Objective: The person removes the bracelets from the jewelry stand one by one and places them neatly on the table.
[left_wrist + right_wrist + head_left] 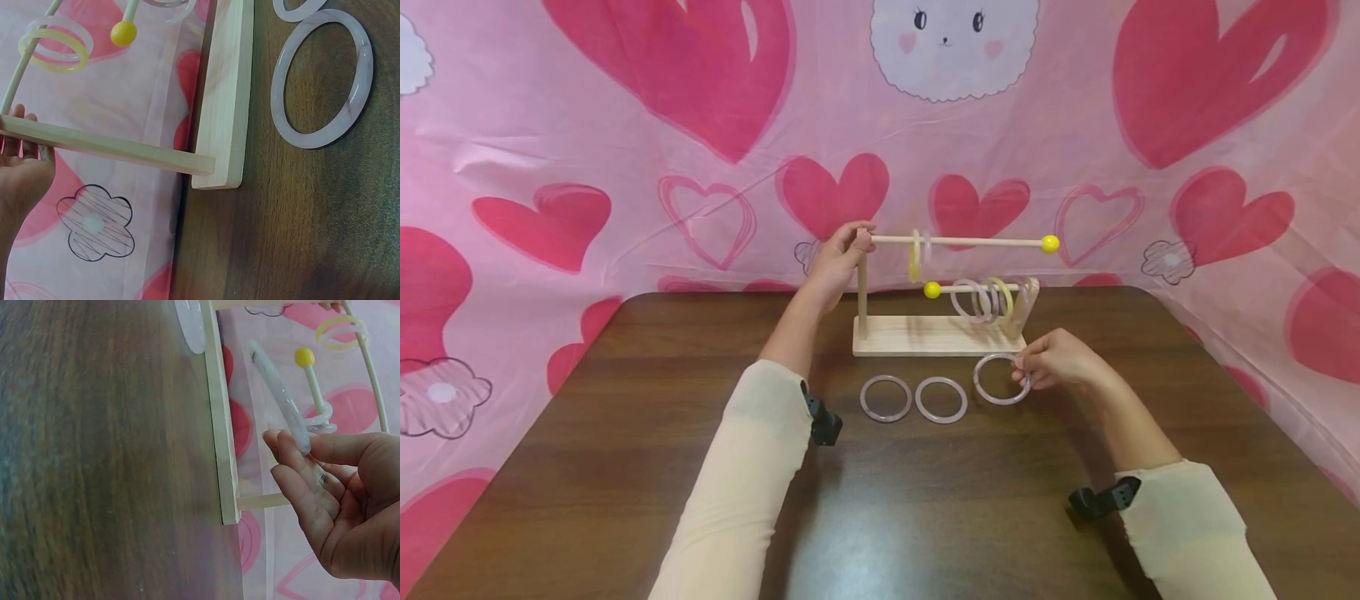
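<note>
My left hand (837,262) grips the top of the left post of a wooden bangle stand (925,340); in the left wrist view its fingers (28,149) wrap behind the post. My right hand (1063,358) pinches a pale lilac bangle (1002,402) between thumb and fingertips, in front of the stand's right end. The right wrist view has this bangle (278,387) tilted, nearly edge-on. A yellow bangle (914,258) and a pale one hang on the upper rod (992,242). Several bangles, pale ones and a yellow, hang on the lower rod (946,289).
Two pale lilac bangles lie side by side on the brown table (970,517), before the stand's base. A yellow ball (1050,244) caps the upper rod's right end, another (932,290) the lower rod's left end. A pink heart-patterned cloth (715,225) hangs behind the table.
</note>
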Demonstrator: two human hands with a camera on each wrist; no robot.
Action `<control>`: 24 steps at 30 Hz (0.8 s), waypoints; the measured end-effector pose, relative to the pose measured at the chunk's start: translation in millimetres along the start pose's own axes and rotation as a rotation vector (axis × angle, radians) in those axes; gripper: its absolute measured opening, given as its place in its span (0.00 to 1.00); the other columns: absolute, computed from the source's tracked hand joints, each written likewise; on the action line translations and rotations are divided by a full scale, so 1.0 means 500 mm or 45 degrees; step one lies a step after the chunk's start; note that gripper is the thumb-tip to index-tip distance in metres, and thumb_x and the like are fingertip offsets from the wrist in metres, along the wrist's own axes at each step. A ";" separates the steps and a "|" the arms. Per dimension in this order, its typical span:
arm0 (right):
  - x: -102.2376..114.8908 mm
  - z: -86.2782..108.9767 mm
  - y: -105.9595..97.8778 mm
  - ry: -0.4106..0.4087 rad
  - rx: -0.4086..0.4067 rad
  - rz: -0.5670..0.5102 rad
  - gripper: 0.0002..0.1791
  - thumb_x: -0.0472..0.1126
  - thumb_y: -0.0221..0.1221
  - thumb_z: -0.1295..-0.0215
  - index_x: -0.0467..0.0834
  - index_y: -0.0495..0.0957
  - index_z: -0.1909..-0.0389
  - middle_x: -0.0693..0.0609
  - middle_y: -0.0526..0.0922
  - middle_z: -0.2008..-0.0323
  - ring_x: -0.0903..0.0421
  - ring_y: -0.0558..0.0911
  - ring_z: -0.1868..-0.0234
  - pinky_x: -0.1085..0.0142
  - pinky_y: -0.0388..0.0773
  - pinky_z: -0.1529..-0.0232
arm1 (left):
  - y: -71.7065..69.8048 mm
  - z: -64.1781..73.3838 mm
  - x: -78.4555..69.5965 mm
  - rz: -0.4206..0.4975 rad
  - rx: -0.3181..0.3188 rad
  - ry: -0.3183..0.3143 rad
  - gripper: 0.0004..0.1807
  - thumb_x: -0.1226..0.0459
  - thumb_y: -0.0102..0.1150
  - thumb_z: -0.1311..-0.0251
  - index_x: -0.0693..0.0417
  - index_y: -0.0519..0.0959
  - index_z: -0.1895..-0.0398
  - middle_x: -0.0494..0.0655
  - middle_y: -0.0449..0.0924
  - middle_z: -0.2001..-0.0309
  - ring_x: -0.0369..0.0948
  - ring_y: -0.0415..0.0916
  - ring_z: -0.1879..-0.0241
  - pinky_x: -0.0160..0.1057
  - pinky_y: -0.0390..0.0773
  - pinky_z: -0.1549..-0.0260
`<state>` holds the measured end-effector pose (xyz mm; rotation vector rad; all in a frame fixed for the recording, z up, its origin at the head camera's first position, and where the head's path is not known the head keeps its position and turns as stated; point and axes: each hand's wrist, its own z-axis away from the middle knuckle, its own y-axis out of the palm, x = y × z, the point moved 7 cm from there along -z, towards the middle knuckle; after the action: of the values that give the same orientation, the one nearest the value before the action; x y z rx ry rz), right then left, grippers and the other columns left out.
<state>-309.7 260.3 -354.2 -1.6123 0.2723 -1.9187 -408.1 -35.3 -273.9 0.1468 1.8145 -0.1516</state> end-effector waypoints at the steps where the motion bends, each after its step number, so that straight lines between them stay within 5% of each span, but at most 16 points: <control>1: -0.001 -0.001 0.001 0.002 -0.001 0.012 0.15 0.30 0.52 0.39 0.19 0.73 0.59 0.42 0.83 0.74 0.58 0.81 0.76 0.60 0.80 0.70 | 0.000 0.000 0.000 -0.003 -0.001 0.000 0.19 0.60 0.45 0.32 0.58 0.68 0.41 0.65 0.69 0.47 0.46 0.68 0.48 0.42 0.63 0.44; 12: -0.007 -0.008 0.018 0.021 0.026 0.130 0.13 0.30 0.52 0.40 0.23 0.77 0.61 0.46 0.83 0.76 0.58 0.81 0.76 0.61 0.79 0.71 | -0.001 0.000 0.000 -0.018 -0.003 -0.002 0.20 0.59 0.45 0.33 0.57 0.68 0.41 0.61 0.71 0.47 0.46 0.69 0.48 0.42 0.63 0.44; 24: -0.035 -0.016 0.033 0.073 0.037 0.113 0.12 0.28 0.50 0.42 0.23 0.77 0.64 0.45 0.83 0.77 0.58 0.80 0.78 0.63 0.79 0.73 | 0.000 0.000 -0.002 -0.010 0.005 0.016 0.20 0.59 0.46 0.33 0.58 0.68 0.41 0.61 0.71 0.47 0.46 0.69 0.48 0.42 0.63 0.45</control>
<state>-311.0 255.5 -379.0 -1.5030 0.3323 -1.8950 -408.0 -35.3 -272.9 0.1439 1.8275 -0.1601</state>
